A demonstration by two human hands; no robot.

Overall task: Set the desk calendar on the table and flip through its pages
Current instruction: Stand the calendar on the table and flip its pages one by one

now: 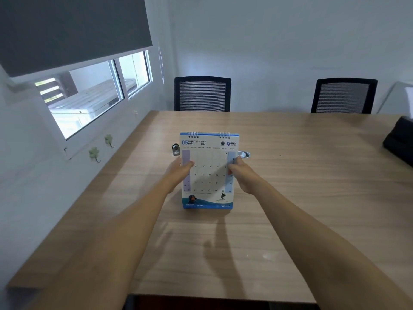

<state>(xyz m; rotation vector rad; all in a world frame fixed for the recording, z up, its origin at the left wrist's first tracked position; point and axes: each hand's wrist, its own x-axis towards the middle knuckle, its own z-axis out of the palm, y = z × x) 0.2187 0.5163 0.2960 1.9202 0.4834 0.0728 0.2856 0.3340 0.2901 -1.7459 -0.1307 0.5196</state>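
A spiral-bound desk calendar point(209, 171) stands upright on the wooden table point(290, 198), its white and blue May page facing me. My left hand point(178, 173) rests against the calendar's left edge, thumb lying over the front of the page. My right hand point(242, 173) grips the right edge, fingers curled around it. The calendar's base touches the tabletop near the middle of the table.
Two black mesh chairs point(202, 93) point(344, 96) stand at the table's far side. A black bag point(400, 142) lies at the right edge. Small metal objects point(175, 149) point(244, 154) sit just behind the calendar. A window and wall run along the left.
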